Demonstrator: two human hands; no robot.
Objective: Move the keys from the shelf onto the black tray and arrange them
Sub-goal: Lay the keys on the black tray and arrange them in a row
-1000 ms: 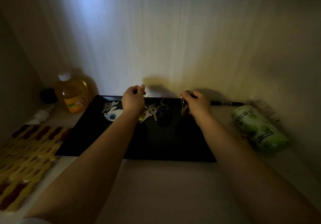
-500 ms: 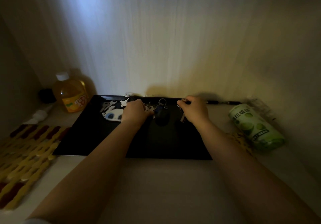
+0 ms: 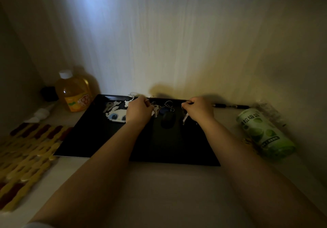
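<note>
A black tray (image 3: 99,139) lies on the dim shelf against the back wall. At its far left rests a silver key (image 3: 111,106) with a white cartoon charm (image 3: 115,116). My left hand (image 3: 138,111) is closed on a bunch of silver keys (image 3: 155,110) near the tray's far middle. A dark fob with rings (image 3: 168,119) lies just right of that bunch. My right hand (image 3: 199,110) pinches the ring of another key set (image 3: 184,118), whose keys hang down onto the tray.
An orange juice bottle (image 3: 74,95) stands at the back left, a small white tube (image 3: 41,113) beside it. A yellow-and-red mat (image 3: 26,149) covers the left. A green roll package (image 3: 265,134) lies at the right, and a dark pen (image 3: 230,106) along the wall.
Both hands have dropped from above the tray to its far edge. The keys in each hand now touch the tray surface.
</note>
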